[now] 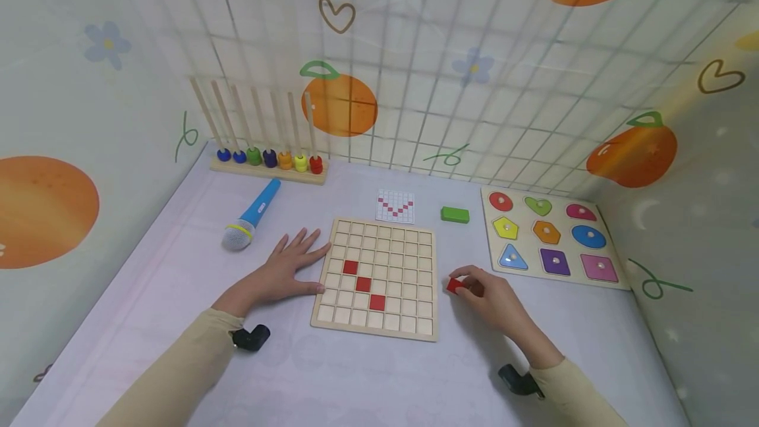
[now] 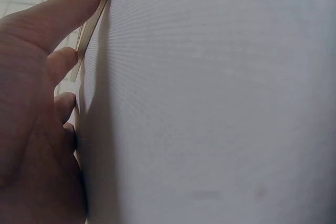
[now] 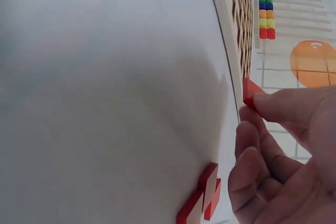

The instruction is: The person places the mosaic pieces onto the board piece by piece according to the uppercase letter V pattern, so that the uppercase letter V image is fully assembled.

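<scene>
Left hand [image 1: 284, 272] flat steadies grid board [image 1: 379, 321] holding 3 red tiles [image 1: 364, 284]; right hand [image 1: 495, 298] pinches red tile [image 1: 454, 285].

left hand [image 1: 283, 273] flat, right hand [image 1: 492, 296] pinching

A bead rack [image 1: 268, 162] stands at the back wall, a blue toy microphone [image 1: 252, 216] lying before it. A pattern card [image 1: 395, 206] and a green block [image 1: 454, 215] lie mid-tabletop (well apart), a shape puzzle [image 1: 551, 237] to their right.
</scene>
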`<state>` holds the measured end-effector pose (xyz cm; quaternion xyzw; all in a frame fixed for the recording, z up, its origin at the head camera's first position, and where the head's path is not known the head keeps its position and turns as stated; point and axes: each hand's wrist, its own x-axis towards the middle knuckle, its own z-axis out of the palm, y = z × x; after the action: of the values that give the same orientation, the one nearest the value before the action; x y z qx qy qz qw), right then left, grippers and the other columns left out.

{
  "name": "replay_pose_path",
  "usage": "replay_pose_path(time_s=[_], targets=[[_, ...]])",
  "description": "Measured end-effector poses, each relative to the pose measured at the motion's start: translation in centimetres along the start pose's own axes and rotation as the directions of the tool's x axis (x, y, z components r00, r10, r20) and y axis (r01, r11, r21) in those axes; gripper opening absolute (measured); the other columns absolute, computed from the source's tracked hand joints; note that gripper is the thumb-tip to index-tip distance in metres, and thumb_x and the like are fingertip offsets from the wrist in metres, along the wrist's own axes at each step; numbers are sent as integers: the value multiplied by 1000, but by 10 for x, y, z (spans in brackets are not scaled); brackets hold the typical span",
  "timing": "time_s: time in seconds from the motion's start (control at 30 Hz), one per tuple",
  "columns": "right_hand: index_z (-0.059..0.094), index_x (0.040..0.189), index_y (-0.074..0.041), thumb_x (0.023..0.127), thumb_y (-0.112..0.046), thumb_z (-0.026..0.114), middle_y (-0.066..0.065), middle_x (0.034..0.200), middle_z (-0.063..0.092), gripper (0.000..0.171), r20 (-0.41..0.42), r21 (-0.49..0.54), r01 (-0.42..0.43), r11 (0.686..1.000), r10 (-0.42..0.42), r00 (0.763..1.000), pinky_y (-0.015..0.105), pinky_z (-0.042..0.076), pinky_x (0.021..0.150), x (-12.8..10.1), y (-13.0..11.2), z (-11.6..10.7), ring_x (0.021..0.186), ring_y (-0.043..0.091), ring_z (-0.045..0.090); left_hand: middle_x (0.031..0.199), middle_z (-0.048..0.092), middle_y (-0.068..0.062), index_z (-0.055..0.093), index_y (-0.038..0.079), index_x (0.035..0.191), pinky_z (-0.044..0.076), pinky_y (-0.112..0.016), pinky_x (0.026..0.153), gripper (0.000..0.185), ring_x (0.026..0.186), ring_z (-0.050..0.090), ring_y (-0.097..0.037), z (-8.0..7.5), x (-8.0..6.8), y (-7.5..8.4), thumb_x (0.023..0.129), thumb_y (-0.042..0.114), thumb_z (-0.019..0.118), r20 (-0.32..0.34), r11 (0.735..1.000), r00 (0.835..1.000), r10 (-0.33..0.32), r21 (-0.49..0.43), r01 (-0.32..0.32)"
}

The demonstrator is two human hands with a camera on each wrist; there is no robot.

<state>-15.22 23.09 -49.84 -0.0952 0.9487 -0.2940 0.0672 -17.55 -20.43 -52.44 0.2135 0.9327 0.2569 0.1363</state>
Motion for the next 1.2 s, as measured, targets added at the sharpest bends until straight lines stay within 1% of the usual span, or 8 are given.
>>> replay_pose_path(time_s=[0.13,0.33,0.57,0.77,0.93,1.2], targets=[[72,119,-23,92,-14,76,-1,96,71,28,-3,16,16,1000,-16,1000,25,55,69,6,-5,3,80,16,59,171,9,-10,33,23,161,-10,-57,123,93,156,-4,-36,1,1,-1,86,62,72,2,1000,1000,-1,4,1],[70,118,-21,94,-14,74,-2,91,69,26,-13,57,37,998,-36,999,25,54,64,14,-14,7,77,15,60,171,9,-9,33,23,161,-10,-57,123,93,156,-5,-36,1,0,-1,86,62,72,0,1000,1000,-3,2,3],[70,116,-19,93,-11,75,-3,88,68,25,-8,89,54,995,-53,999,25,53,64,23,-25,14,77,15,60,171,9,-10,34,22,160,-10,-57,123,92,156,-4,-37,-1,0,1,87,60,73,0,1000,1000,0,0,0],[71,117,-20,94,-12,74,-4,90,69,24,-8,85,89,992,-89,996,25,53,65,30,-35,20,78,14,60,171,10,-11,34,22,160,-10,-57,123,91,156,-3,-37,-1,-1,1,87,59,73,1,1000,1000,5,-3,-5],[69,117,-21,94,-14,74,-5,91,68,24,11,110,101,989,-103,995,26,53,67,37,-44,25,80,14,61,171,8,-9,32,23,161,-10,-57,123,92,156,-5,-36,0,0,-1,87,61,71,5,1000,1000,5,4,-5],[71,116,-22,96,-17,73,-7,91,67,21,41,148,89,985,-96,994,29,55,71,47,-61,34,82,15,60,171,7,-8,32,23,161,-10,-57,123,93,156,-5,-36,3,1,-4,87,64,70,2,1000,1000,10,8,-10]])
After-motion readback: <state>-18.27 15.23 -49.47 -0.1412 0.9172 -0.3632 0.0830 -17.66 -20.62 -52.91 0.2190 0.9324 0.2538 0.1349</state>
